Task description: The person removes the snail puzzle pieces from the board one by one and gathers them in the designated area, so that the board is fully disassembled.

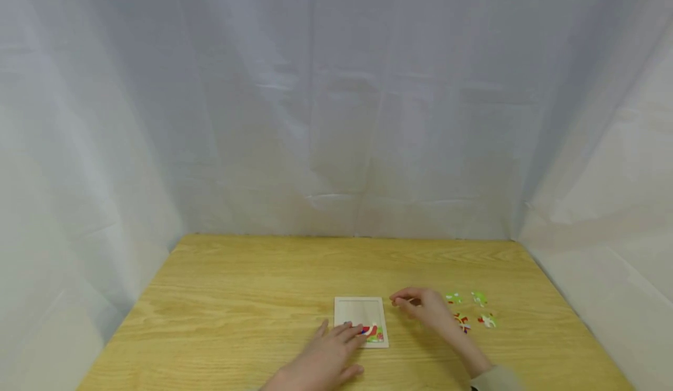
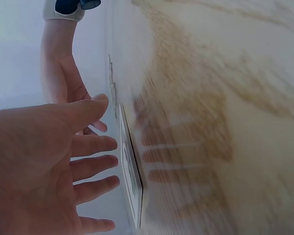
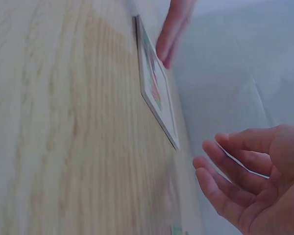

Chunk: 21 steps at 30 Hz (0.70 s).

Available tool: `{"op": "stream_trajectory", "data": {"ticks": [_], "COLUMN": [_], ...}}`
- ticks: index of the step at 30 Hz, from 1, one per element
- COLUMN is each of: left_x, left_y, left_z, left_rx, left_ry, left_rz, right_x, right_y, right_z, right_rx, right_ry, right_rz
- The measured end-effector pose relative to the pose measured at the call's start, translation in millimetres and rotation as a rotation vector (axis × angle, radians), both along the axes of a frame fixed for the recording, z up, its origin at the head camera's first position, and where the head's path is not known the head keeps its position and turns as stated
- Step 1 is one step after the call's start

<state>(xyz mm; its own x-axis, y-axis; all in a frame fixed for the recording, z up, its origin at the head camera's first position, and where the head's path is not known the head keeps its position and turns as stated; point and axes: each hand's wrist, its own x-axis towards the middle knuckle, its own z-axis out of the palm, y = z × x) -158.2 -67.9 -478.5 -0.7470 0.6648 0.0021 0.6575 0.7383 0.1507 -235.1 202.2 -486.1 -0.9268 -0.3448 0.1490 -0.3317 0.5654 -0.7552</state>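
Note:
A square wooden puzzle tray (image 1: pixel 359 309) lies on the table, with colourful red, green and white pieces (image 1: pixel 375 334) fitted along its near side. Over the tray's near left part my left hand (image 1: pixel 328 353) reaches with fingers spread and fairly straight, covering some of the pieces. Just right of the tray is my right hand (image 1: pixel 427 309), its thumb and fingertips drawn together above the table. A reddish spot shows at those fingertips, but I cannot tell whether they pinch a piece. In the right wrist view the bent fingers (image 3: pixel 220 196) show no clear object.
Several loose puzzle pieces (image 1: pixel 486 321) lie to the right of the right hand, some partly behind its wrist. The wooden table (image 1: pixel 236 286) has pale hanging sheets (image 1: pixel 336 116) behind it and on both sides.

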Motion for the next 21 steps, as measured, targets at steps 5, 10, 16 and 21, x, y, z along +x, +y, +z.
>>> {"op": "stream_trajectory", "data": {"ticks": [5,10,16,21], "left_x": [1.6,3.6,5.0,5.5], "left_y": [2.3,1.4,1.6,1.8], "left_z": [-1.4,-2.7,-3.6,-4.4], "left_rx": [-0.038,-0.038,-0.017,-0.021], "left_ry": [-0.020,-0.011,-0.009,0.007], "left_rz": [-0.023,-0.029,-0.022,-0.019], "right_x": [3.3,6.9,9.8,11.7], "right_y": [-17.2,-28.5,-34.4,-35.5], "right_z": [-4.1,-9.1,-13.9,-13.3], "right_rx": [0.020,0.074,0.090,0.095], "right_ry": [0.003,0.012,-0.009,0.003], "right_rz": [0.040,0.055,0.038,0.060]}}
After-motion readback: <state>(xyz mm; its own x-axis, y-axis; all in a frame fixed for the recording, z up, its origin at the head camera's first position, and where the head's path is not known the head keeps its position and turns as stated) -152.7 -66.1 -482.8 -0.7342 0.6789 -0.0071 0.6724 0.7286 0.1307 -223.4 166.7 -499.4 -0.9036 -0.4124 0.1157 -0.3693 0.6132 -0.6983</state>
